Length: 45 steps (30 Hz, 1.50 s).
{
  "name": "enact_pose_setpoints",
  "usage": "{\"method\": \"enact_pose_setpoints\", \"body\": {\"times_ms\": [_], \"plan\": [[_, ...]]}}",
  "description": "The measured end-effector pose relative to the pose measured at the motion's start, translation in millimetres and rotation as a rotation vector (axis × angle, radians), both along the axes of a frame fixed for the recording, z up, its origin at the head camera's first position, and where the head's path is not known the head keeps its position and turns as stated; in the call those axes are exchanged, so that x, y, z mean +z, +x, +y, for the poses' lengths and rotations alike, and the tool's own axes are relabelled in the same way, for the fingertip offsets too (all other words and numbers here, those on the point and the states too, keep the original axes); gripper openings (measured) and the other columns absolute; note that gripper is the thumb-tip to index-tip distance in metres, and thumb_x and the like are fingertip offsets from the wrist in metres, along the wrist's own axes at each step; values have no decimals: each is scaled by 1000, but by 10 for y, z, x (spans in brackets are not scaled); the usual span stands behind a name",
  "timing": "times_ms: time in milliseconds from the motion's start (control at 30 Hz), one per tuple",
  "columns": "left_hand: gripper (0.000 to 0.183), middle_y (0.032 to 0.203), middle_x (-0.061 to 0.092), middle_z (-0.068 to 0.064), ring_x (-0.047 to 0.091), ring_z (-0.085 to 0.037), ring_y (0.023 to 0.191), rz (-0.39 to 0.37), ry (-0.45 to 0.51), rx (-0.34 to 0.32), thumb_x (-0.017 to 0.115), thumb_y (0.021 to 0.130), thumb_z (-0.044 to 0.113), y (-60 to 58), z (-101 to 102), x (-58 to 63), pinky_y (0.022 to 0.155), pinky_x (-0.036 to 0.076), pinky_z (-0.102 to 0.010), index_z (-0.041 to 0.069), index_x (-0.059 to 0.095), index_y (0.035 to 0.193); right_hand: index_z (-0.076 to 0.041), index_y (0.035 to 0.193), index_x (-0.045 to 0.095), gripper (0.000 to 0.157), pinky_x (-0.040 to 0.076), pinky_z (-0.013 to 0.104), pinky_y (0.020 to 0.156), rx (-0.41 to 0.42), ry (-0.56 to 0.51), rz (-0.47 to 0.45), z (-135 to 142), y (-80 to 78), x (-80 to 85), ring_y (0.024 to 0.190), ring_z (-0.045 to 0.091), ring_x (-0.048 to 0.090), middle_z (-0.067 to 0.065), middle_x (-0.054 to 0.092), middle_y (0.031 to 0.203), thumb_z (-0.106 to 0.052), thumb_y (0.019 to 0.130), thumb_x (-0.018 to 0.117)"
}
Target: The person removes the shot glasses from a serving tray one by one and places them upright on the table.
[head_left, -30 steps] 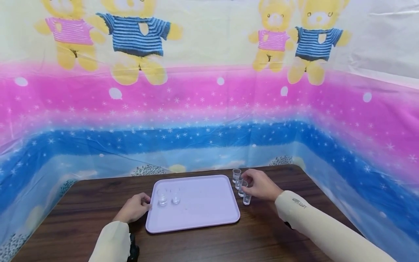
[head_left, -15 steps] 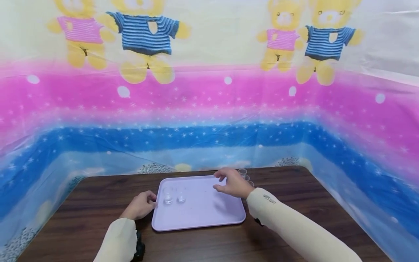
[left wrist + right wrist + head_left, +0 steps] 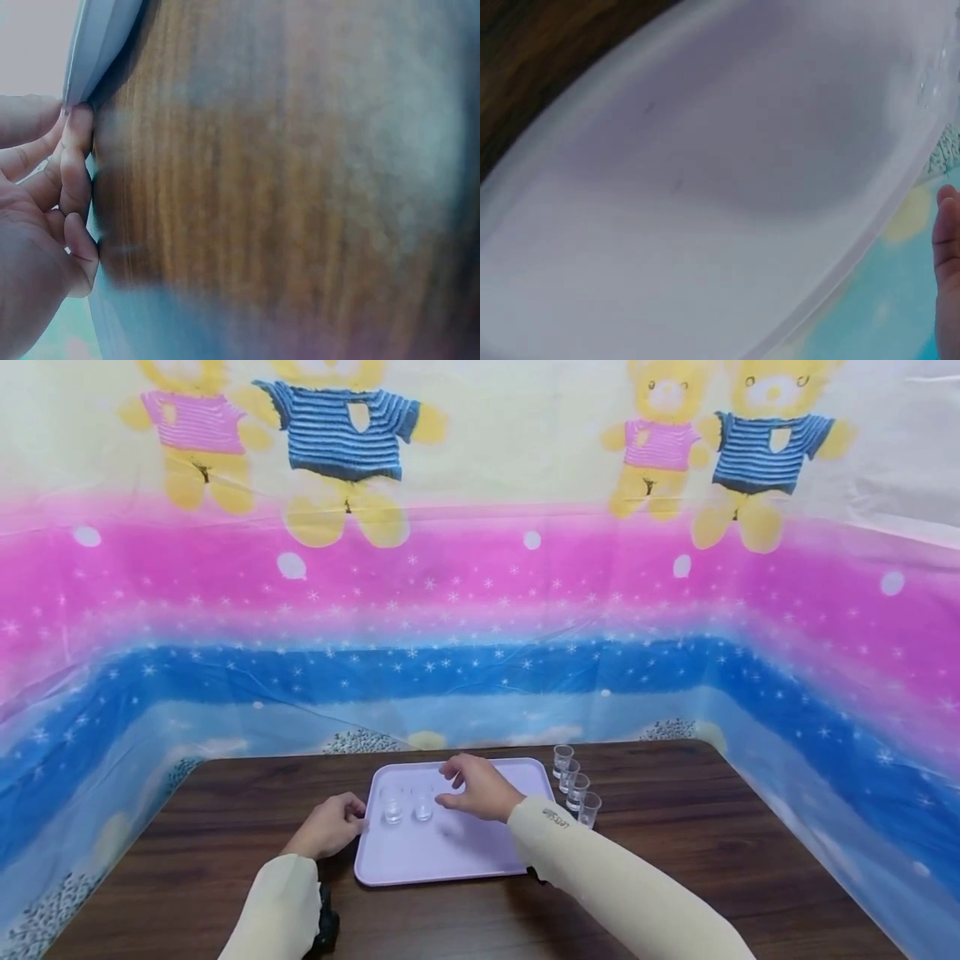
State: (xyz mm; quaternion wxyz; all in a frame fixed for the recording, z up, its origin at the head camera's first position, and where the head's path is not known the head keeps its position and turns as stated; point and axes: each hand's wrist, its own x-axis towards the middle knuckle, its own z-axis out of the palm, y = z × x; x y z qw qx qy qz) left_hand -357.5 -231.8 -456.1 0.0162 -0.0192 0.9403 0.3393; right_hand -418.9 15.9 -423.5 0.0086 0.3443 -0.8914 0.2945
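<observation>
A pale lilac tray point(image 3: 405, 860) lies on the wooden table, its left rim pinched by my left hand point(image 3: 327, 827). In the left wrist view the thumb and fingertips point(image 3: 79, 120) meet at the tray's edge. Two clear shot glasses, a left one point(image 3: 393, 810) and a right one point(image 3: 423, 806), stand side by side on the tray's left part. Above the tray's middle is my right hand point(image 3: 480, 789), thumb and fingers apart with nothing between them, just right of those two glasses. The right wrist view shows only part of this hand point(image 3: 949, 255) at its edge.
Several more shot glasses point(image 3: 577, 792) stand in a slanting row on the table point(image 3: 675, 843) just off the tray's right edge. A printed cloth point(image 3: 480, 668) with teddy bears hangs behind and around the table.
My right hand has let go of a shot glass in the right-hand row and moved left over the tray with nothing in it. The left hand stays at the tray's rim.
</observation>
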Motion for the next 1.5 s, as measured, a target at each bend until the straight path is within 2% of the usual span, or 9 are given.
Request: {"method": "enact_pose_setpoints", "body": {"times_ms": [167,267,533,633,733,933,1133,1333,1500], "plan": [[21,72,50,-5,46,-17,61,2,6,-4,58,78,10,-10,34,20,55,38,-29,2,53,97,-6,107,54,47,42,22,66,-27,15,-53,-83,-2,-20,80,11,53,2,56,92,-31,70,69],[21,71,49,-5,46,-17,61,4,2,0,58,78,10,-5,33,14,54,38,-29,2,54,96,-6,107,55,47,42,21,65,-17,17,-56,-149,2,-37,79,12,54,2,56,90,-31,70,69],[20,72,50,-5,46,-17,62,3,0,2,58,78,9,8,7,-7,55,38,-29,2,53,96,-3,97,58,33,40,17,62,-1,45,78,-328,52,-72,66,1,49,-2,55,80,-25,73,67],[21,72,50,-5,46,-17,62,3,4,-3,58,78,9,14,11,4,55,38,-29,1,53,97,-3,96,58,32,40,17,62,-9,52,78,-309,66,-33,66,1,49,-2,55,79,-24,73,66],[21,73,50,-6,46,-17,62,4,4,-10,58,78,9,18,8,22,55,38,-29,1,53,97,-5,97,58,33,41,17,63,-2,55,38,-240,74,36,67,1,50,-2,55,82,-26,73,66],[22,72,51,-5,47,-17,62,4,-1,-8,58,78,10,22,3,16,55,39,-30,1,53,97,-9,98,57,31,42,18,62,32,52,25,47,56,146,68,1,51,-5,55,82,-26,73,66],[22,74,51,-6,47,-17,63,-9,-4,-4,58,78,10,30,5,7,57,39,-30,1,52,98,-7,99,57,33,42,19,62,54,88,27,488,67,298,70,5,53,-2,56,84,-24,71,65],[23,74,50,-6,46,-17,63,-21,-5,-15,57,78,10,28,8,21,57,39,-30,1,52,98,-8,97,58,32,42,20,61,61,135,110,1006,56,360,70,7,52,-1,56,83,-26,72,65],[23,73,49,-6,46,-17,62,-15,-7,-15,58,78,10,40,16,29,56,38,-30,1,52,98,-12,94,58,29,41,22,59,45,159,176,1380,135,377,68,8,50,-1,55,80,-28,72,66]]}}
